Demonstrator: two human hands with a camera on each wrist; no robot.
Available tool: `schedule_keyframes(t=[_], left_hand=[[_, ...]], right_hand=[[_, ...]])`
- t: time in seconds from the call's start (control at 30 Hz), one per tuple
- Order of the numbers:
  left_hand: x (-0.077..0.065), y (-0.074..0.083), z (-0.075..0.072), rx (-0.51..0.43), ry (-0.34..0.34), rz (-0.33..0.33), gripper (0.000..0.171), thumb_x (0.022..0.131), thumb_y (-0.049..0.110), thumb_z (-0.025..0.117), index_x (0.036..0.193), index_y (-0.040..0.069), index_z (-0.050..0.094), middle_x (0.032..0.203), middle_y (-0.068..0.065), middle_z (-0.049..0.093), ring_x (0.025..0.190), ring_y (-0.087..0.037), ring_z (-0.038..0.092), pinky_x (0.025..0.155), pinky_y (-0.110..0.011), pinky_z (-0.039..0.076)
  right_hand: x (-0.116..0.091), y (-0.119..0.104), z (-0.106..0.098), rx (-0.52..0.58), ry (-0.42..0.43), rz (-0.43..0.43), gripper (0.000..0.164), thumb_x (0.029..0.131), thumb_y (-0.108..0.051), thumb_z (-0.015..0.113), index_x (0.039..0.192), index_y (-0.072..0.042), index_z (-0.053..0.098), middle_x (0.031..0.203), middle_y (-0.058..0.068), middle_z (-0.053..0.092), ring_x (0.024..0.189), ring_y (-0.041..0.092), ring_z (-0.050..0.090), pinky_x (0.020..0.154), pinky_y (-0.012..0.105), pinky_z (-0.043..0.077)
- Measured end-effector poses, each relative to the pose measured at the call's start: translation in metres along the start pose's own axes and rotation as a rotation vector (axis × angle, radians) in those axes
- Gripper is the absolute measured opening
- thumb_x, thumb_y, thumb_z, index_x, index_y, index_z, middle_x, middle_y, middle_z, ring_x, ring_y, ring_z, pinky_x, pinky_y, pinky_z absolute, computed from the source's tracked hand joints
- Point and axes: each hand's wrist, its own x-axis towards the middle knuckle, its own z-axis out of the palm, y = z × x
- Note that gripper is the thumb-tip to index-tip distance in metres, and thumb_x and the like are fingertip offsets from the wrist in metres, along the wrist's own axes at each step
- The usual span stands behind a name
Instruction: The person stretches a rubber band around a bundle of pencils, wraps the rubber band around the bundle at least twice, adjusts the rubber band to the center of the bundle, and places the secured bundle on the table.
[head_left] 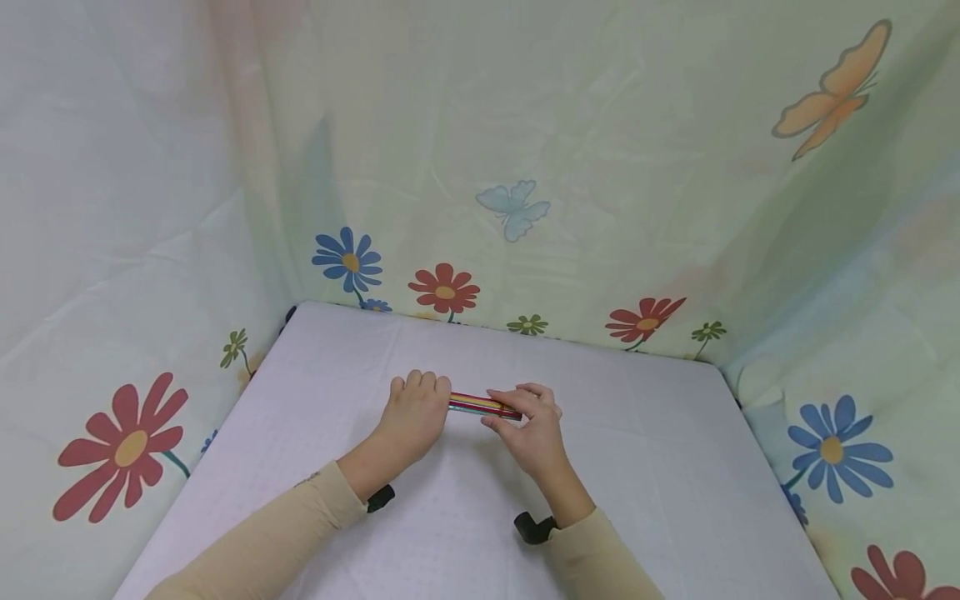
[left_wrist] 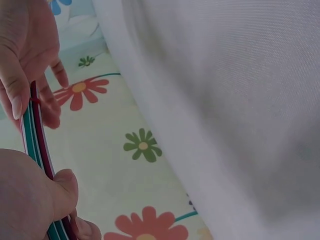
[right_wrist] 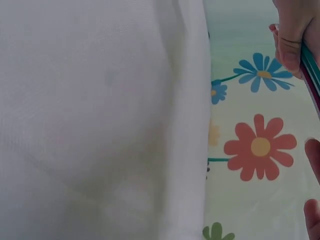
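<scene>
A bundle of striped pencils (head_left: 474, 404), red, yellow and teal, is held above the white table between both hands. My left hand (head_left: 417, 408) wraps its fingers round the bundle's left part and hides that end. In the left wrist view, the left thumb lies along the teal and dark red pencils (left_wrist: 36, 140). Close to the other end, the thumb and fingers of my right hand (head_left: 531, 421) pinch the bundle from both sides. A thin red band (left_wrist: 35, 100) shows round the pencils beside the right fingers. Only a short piece of the pencils (right_wrist: 311, 75) appears in the right wrist view.
A white cloth covers the table (head_left: 637, 467). Behind and at both sides hangs a pale curtain (head_left: 600, 167) printed with flowers and butterflies, close to the table's edges. Dark wrist-worn pieces (head_left: 534, 528) show under both wrists.
</scene>
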Motion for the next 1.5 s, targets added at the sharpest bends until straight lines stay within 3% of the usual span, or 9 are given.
schedule_keyframes(t=[0.17, 0.43, 0.57, 0.8, 1.03, 1.17, 1.33, 1.5], left_hand=[[0.000, -0.001, 0.000, -0.008, 0.005, -0.001, 0.027, 0.102, 0.027, 0.074, 0.111, 0.009, 0.056, 0.095, -0.006, 0.058, 0.087, -0.022, 0.046, 0.072, -0.036, 0.032], [0.000, -0.001, -0.003, -0.011, 0.006, -0.001, 0.021, 0.104, 0.025, 0.070, 0.109, 0.009, 0.057, 0.094, -0.006, 0.057, 0.086, -0.022, 0.046, 0.072, -0.036, 0.032], [0.000, 0.001, -0.005, 0.000, 0.008, 0.018, 0.024, 0.103, 0.026, 0.073, 0.109, 0.009, 0.057, 0.094, -0.006, 0.058, 0.087, -0.022, 0.047, 0.072, -0.037, 0.034], [0.001, 0.005, -0.005, 0.019, 0.024, 0.026, 0.025, 0.102, 0.027, 0.074, 0.110, 0.009, 0.058, 0.093, -0.005, 0.059, 0.086, -0.022, 0.049, 0.072, -0.037, 0.036], [0.001, 0.005, -0.003, 0.007, 0.026, 0.030, 0.027, 0.102, 0.029, 0.075, 0.112, 0.009, 0.059, 0.095, -0.006, 0.060, 0.086, -0.022, 0.049, 0.072, -0.036, 0.035], [0.002, 0.005, -0.004, -0.005, 0.010, 0.023, 0.027, 0.102, 0.027, 0.074, 0.113, 0.008, 0.058, 0.096, -0.007, 0.060, 0.088, -0.022, 0.049, 0.072, -0.037, 0.035], [0.002, 0.004, -0.003, -0.010, -0.003, 0.012, 0.028, 0.101, 0.026, 0.075, 0.112, 0.008, 0.057, 0.096, -0.007, 0.059, 0.088, -0.022, 0.048, 0.073, -0.037, 0.035], [0.002, 0.004, -0.002, -0.002, 0.014, 0.025, 0.026, 0.102, 0.026, 0.074, 0.110, 0.008, 0.057, 0.094, -0.007, 0.059, 0.086, -0.022, 0.048, 0.072, -0.037, 0.035]], right_hand=[[-0.003, 0.009, -0.005, 0.084, 0.050, 0.033, 0.043, 0.079, -0.014, 0.097, 0.120, -0.018, 0.083, 0.117, 0.005, 0.075, 0.138, 0.026, 0.046, 0.109, 0.059, 0.031], [-0.007, 0.012, -0.008, 0.145, 0.041, 0.055, 0.031, 0.084, -0.012, 0.093, 0.112, -0.015, 0.083, 0.130, 0.015, 0.063, 0.138, 0.028, 0.046, 0.113, 0.064, 0.036], [-0.006, 0.008, -0.004, 0.120, 0.025, 0.010, 0.030, 0.084, -0.012, 0.092, 0.112, -0.016, 0.084, 0.123, 0.012, 0.068, 0.136, 0.028, 0.048, 0.109, 0.060, 0.036], [-0.003, -0.001, 0.002, 0.046, 0.027, -0.119, 0.029, 0.081, -0.018, 0.095, 0.109, -0.021, 0.086, 0.099, -0.003, 0.082, 0.131, 0.027, 0.052, 0.109, 0.057, 0.025], [-0.004, 0.000, -0.001, 0.031, 0.023, -0.047, 0.040, 0.079, -0.019, 0.097, 0.117, -0.022, 0.084, 0.109, 0.000, 0.081, 0.140, 0.028, 0.048, 0.110, 0.060, 0.026], [-0.006, 0.005, -0.004, 0.053, 0.066, -0.004, 0.039, 0.079, -0.016, 0.097, 0.115, -0.020, 0.083, 0.112, 0.004, 0.077, 0.141, 0.028, 0.047, 0.109, 0.060, 0.030], [-0.007, 0.012, -0.007, 0.075, 0.114, -0.028, 0.034, 0.077, -0.011, 0.097, 0.107, -0.018, 0.083, 0.110, 0.008, 0.072, 0.136, 0.030, 0.050, 0.106, 0.061, 0.031], [-0.008, 0.014, -0.008, 0.087, 0.093, -0.046, 0.031, 0.080, -0.012, 0.096, 0.107, -0.019, 0.083, 0.106, 0.005, 0.073, 0.134, 0.028, 0.049, 0.108, 0.061, 0.029]])
